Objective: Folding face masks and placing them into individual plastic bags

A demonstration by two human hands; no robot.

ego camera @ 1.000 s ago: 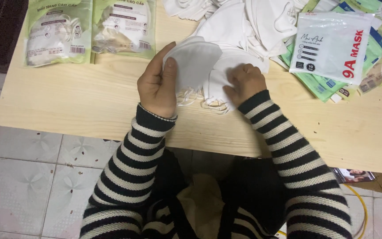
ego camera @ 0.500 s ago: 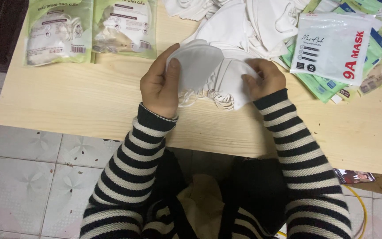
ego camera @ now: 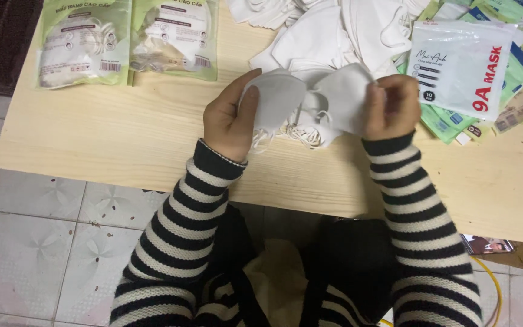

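While both hands are now lifted a little over the wooden table (ego camera: 122, 139), the bundle of white face masks (ego camera: 307, 103) hangs between them instead of lying pressed flat on the wood as it did one second ago. The left hand (ego camera: 231, 118) is closed on the left side of the bundle, thumb in front and fingers behind. The right hand (ego camera: 391, 106) is curled into a fist on the right side, and it has moved to the right and up, so the masks are stretched wider than before. The thin ear loops (ego camera: 298, 130) fall loose under the bundle and almost reach the table. From this I judge that the masks are gathered and held together, no longer only pushed down.

Behind the hands lies the pile of loose white masks (ego camera: 346, 30), very near. Just beside the right hand is a white mask packet (ego camera: 461, 69) on top of green packets (ego camera: 449, 124). At the far left two green filled packets (ego camera: 128, 39) lie well apart from the hands. Bare wood stays open to the left and near the front edge of the table, under the striped sleeves (ego camera: 207, 181); to the right the room is tight.
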